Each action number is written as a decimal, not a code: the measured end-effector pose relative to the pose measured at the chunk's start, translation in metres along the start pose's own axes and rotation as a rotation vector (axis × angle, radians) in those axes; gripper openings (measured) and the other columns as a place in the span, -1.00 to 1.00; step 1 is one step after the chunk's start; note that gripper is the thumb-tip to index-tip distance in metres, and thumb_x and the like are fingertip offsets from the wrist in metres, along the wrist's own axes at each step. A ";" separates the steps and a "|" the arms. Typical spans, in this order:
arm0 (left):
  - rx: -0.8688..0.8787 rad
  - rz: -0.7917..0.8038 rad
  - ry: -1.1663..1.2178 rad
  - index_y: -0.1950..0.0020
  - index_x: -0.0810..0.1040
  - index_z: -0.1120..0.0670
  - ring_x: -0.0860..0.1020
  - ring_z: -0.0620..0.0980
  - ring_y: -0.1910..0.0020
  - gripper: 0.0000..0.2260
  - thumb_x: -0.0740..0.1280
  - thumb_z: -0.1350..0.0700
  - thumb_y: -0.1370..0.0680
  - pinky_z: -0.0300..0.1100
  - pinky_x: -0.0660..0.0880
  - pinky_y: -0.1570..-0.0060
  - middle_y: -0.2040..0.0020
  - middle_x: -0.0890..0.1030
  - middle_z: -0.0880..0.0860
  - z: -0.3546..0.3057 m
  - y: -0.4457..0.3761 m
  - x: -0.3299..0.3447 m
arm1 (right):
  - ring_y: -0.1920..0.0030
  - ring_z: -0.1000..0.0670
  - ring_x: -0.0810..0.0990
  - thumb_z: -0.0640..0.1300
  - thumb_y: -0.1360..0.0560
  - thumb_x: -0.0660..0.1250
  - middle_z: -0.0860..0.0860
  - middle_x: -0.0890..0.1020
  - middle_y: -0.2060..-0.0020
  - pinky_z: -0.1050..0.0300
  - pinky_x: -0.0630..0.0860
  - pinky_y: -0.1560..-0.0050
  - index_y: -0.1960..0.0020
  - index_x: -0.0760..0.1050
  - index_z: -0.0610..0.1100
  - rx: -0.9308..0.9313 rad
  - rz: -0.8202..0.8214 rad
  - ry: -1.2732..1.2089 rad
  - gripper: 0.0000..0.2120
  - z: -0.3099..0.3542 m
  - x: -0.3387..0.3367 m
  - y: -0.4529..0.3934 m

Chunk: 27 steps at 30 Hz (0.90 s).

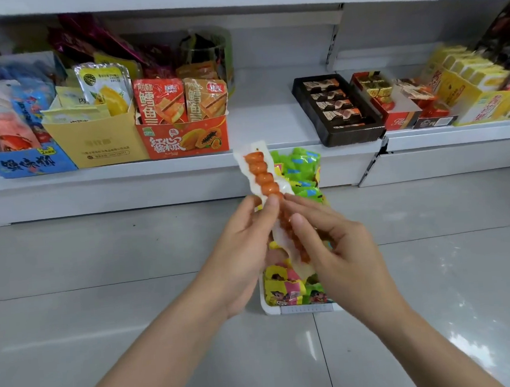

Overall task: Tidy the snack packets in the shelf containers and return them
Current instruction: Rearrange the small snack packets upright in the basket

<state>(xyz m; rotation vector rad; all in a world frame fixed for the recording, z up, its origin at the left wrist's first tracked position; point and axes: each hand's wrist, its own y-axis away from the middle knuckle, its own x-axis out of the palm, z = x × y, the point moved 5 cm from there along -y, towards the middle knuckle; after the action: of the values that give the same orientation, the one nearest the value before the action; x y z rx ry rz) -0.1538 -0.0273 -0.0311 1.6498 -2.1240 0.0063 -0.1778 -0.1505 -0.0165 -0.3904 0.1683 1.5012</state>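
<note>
While both hands are already on that skewer-style sausage packet (pixel 266 192), the trick is to keep it flat and not bend it. The left hand (pixel 246 255) has its fingers curled around the packet's middle, thumb pressing from the front, and the right hand (pixel 344 256) pinches the lower half between thumb and fingertips. So it's held up in the air, tilted, right above the white tray (pixel 305 308) that sits on the tiled floor (pixel 103 297).

I'd guess the step is to lay it in neatly alongside the rest. The tray is packed with small bright candy packets (pixel 288 288), yellow and pink near the front, green ones (pixel 301 171) at the far end, so finding a clear lane for a long packet could be fiddly.

Behind it, the lower shelf (pixel 272 121) has an open gap between the red papaya box (pixel 182 138) and the black chocolate tray (pixel 338 110), probably where the tray goes back. Those neighbours are the things to avoid bumping.
</note>
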 end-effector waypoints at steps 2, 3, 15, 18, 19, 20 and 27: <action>-0.027 -0.027 0.000 -0.25 0.54 0.10 0.69 0.01 -0.01 -0.76 0.17 0.07 -0.69 -0.03 0.65 0.05 -0.05 0.72 0.05 0.003 -0.001 -0.012 | 0.04 0.24 0.66 -0.27 -0.58 0.35 0.15 0.74 0.09 0.36 0.55 0.02 -0.09 0.70 0.00 0.137 0.005 -0.185 -0.76 -0.005 -0.005 -0.001; -0.040 -0.029 -0.013 -0.26 0.54 0.10 0.69 0.02 -0.03 -0.76 0.16 0.09 -0.69 -0.05 0.65 0.05 -0.07 0.72 0.04 0.004 -0.001 -0.017 | 0.15 0.21 0.68 -0.29 -0.54 0.38 0.10 0.74 0.18 0.36 0.55 0.13 -0.02 0.71 0.00 0.192 -0.023 -0.251 -0.77 -0.007 -0.010 -0.003; -0.027 0.064 -0.111 -0.19 0.65 0.11 0.70 0.08 -0.02 -0.68 0.39 0.03 -0.48 -0.13 0.64 0.11 -0.04 0.72 0.10 0.008 -0.004 -0.024 | 0.12 -0.09 0.74 -0.03 -0.33 0.48 -0.05 0.75 0.13 0.12 0.68 0.18 0.07 0.74 -0.08 0.348 -0.040 -0.443 -0.78 -0.014 -0.009 -0.002; -0.012 0.034 -0.101 -0.12 0.67 0.17 0.71 0.07 0.01 -0.69 0.42 0.05 -0.45 -0.12 0.66 0.12 -0.02 0.72 0.13 0.008 -0.004 -0.027 | 0.09 -0.19 0.73 -0.03 -0.36 0.46 -0.09 0.75 0.13 -0.01 0.69 0.11 0.12 0.74 -0.07 0.395 -0.043 -0.443 -0.83 -0.017 -0.008 -0.001; -0.012 0.027 -0.091 -0.10 0.67 0.19 0.71 0.06 0.04 -0.70 0.41 0.06 -0.44 -0.14 0.66 0.12 -0.01 0.72 0.14 0.007 -0.004 -0.027 | 0.07 -0.22 0.72 -0.04 -0.37 0.46 -0.11 0.75 0.12 -0.05 0.69 0.07 0.10 0.74 -0.09 0.409 -0.039 -0.457 -0.82 -0.019 -0.007 -0.001; -0.016 0.021 -0.087 -0.08 0.67 0.21 0.71 0.04 0.06 -0.71 0.40 0.07 -0.46 -0.15 0.66 0.12 0.00 0.73 0.15 0.007 -0.004 -0.027 | 0.06 -0.23 0.72 -0.04 -0.38 0.45 -0.13 0.74 0.10 -0.09 0.68 0.03 0.08 0.74 -0.12 0.420 -0.037 -0.470 -0.81 -0.020 -0.007 -0.001; 0.123 0.078 -0.368 -0.30 0.52 -0.16 0.62 -0.24 -0.10 -0.63 0.43 0.16 -0.56 -0.34 0.58 0.01 -0.08 0.68 -0.22 0.008 0.004 -0.019 | 0.19 -0.05 0.73 -0.11 -0.50 0.46 -0.03 0.75 0.18 0.07 0.67 0.12 0.12 0.74 0.00 0.364 -0.243 -0.349 -0.92 -0.021 -0.021 -0.002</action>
<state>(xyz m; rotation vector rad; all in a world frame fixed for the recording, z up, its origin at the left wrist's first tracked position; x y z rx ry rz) -0.1570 -0.0103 -0.0436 1.7458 -2.5045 -0.1567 -0.1746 -0.1774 -0.0285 0.1415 0.1094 1.2443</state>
